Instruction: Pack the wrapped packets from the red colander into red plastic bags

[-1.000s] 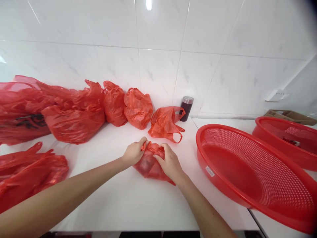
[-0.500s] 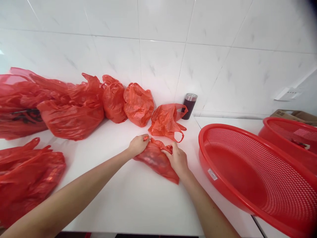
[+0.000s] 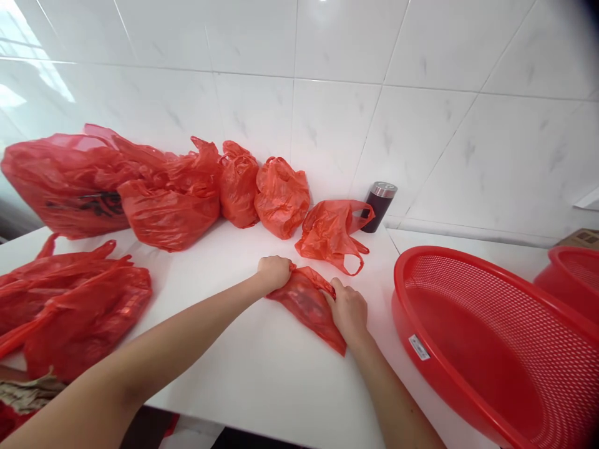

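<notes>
Between my hands a red plastic bag point(image 3: 309, 305) lies on the white table, with darker contents showing dimly through it; I cannot make out what they are. My left hand point(image 3: 274, 274) is closed on the bag's upper left edge. On the upper right edge, my right hand point(image 3: 349, 305) pinches the plastic, thumb towards the middle. The stretch of edge between them is pulled fairly straight. Just behind lies a crumpled red carrier bag point(image 3: 327, 234), its handle loops spread to the right, apart from both hands.
Several filled red bags point(image 3: 173, 209) line the tiled wall at the back left. More red bags point(image 3: 93, 305) lie at the near left. A dark tumbler point(image 3: 379, 209) with a silver lid stands by the wall. A large red mesh basket point(image 3: 421, 312) sits at the right, another basket point(image 3: 571, 280) behind it.
My hands have drawn the bag's edge straighter, and my left fist has turned knuckles up. The view has swung left, so everything appears shifted to the right.
</notes>
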A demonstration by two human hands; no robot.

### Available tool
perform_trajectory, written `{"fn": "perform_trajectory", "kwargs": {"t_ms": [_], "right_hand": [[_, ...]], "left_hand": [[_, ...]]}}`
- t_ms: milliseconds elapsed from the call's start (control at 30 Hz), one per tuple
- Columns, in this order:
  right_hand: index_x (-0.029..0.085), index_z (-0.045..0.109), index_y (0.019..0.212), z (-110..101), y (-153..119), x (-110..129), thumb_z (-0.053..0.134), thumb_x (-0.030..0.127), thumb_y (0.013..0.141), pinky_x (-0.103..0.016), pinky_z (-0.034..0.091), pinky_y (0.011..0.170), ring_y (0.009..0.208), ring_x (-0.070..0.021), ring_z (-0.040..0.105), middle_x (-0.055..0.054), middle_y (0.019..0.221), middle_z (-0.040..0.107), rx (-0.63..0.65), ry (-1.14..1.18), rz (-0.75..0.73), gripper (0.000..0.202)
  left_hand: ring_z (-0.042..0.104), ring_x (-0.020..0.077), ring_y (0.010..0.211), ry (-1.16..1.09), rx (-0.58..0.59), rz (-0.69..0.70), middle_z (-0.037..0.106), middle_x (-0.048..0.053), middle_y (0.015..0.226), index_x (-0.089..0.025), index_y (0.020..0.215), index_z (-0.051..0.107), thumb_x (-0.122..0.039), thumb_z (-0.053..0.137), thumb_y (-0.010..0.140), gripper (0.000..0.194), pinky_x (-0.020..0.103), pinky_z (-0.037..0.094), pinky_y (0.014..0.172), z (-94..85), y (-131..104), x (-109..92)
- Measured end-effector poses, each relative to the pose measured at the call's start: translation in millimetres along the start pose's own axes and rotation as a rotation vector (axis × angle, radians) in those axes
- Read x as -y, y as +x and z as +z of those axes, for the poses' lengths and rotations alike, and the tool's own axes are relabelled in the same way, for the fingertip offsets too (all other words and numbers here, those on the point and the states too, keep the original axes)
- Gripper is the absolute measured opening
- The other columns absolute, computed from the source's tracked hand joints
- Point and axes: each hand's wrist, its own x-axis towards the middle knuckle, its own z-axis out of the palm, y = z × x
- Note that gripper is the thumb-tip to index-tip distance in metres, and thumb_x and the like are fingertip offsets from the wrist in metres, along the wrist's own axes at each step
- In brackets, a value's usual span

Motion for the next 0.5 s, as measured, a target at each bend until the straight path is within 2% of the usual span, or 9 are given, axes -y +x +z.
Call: {"fn": "perform_trajectory", "kwargs": {"t_ms": [133, 267, 367, 500], "right_hand": [[0.021, 0.059, 0.092, -2, -4, 1, 0.045, 0.045, 0.095, -0.027, 0.021, 0.054, 0.061, -0.0182, 0.057, -0.005, 0.068, 0.062, -0.01, -0.032, -0.003, 0.028], [0.022, 0.063, 0.083, -3, -9, -1, 0.042, 0.053, 0.094, -0.026, 0.02, 0.053, 0.059, -0.0178, 0.055, -0.006, 0.067, 0.062, -0.001, -0.046, -0.009, 0.039], [0.023, 0.064, 0.078, -2, -9, -2, 0.037, 0.054, 0.095, -0.026, 0.018, 0.051, 0.055, -0.016, 0.051, -0.005, 0.064, 0.06, 0.052, -0.021, -0.002, 0.045], [0.023, 0.061, 0.073, 1, -9, -4, 0.034, 0.052, 0.096, -0.025, 0.017, 0.051, 0.054, -0.0146, 0.047, -0.003, 0.062, 0.058, 0.064, 0.063, 0.006, 0.046]], "left_hand": [[0.061, 0.0221, 0.1, 0.045, -0.056, 0.013, 0.061, 0.009, 0.117, -0.016, 0.116, 0.058, -0.034, 0.056, 0.091, 0.031, 0.044, 0.051, 0.086, 3.5, -4, -6], [0.06, 0.0226, 0.102, 0.058, -0.085, -0.034, 0.06, 0.01, 0.119, -0.017, 0.118, 0.057, -0.035, 0.055, 0.091, 0.032, 0.045, 0.051, 0.088, -0.8, -10, 11], [0.061, 0.0222, 0.101, 0.048, -0.037, -0.121, 0.06, 0.01, 0.119, -0.017, 0.119, 0.057, -0.035, 0.055, 0.091, 0.033, 0.044, 0.052, 0.086, -14.8, -10, 35], [0.062, 0.0204, 0.095, -0.004, 0.111, -0.166, 0.061, 0.009, 0.115, -0.016, 0.116, 0.058, -0.035, 0.056, 0.091, 0.032, 0.04, 0.054, 0.08, -49.3, -8, 64]]}}
